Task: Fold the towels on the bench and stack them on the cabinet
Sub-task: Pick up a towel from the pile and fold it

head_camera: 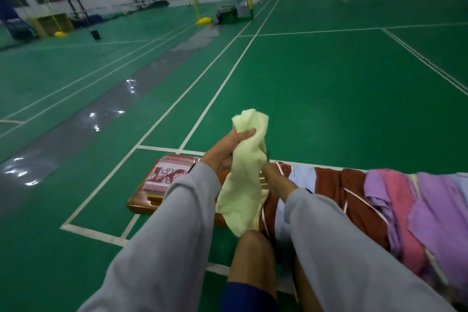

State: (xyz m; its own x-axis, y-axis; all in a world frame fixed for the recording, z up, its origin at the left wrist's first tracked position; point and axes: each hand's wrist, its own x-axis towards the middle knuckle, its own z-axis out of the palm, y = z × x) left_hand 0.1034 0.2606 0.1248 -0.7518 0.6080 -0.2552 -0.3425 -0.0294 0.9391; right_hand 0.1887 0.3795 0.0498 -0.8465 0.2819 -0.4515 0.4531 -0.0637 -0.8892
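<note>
My left hand (229, 145) grips the top of a pale yellow towel (244, 180) and holds it up above the wooden bench (141, 201). The towel hangs down crumpled to my knee. My right hand (274, 178) is lower, at the towel's right edge, and seems to pinch it; its fingertips are hidden by the cloth. A folded red and white patterned towel (167, 175) lies on the bench's left end. A heap of unfolded towels, maroon (354, 197), light blue (302, 176), pink (400, 190) and purple (440, 213), covers the bench to the right.
The green court floor (304, 88) with white lines stretches ahead, with a wet grey strip (83, 129) at the left. Yellow net posts (202, 20) and equipment stand far back. My bare knee (253, 256) is below the towel. No cabinet is in view.
</note>
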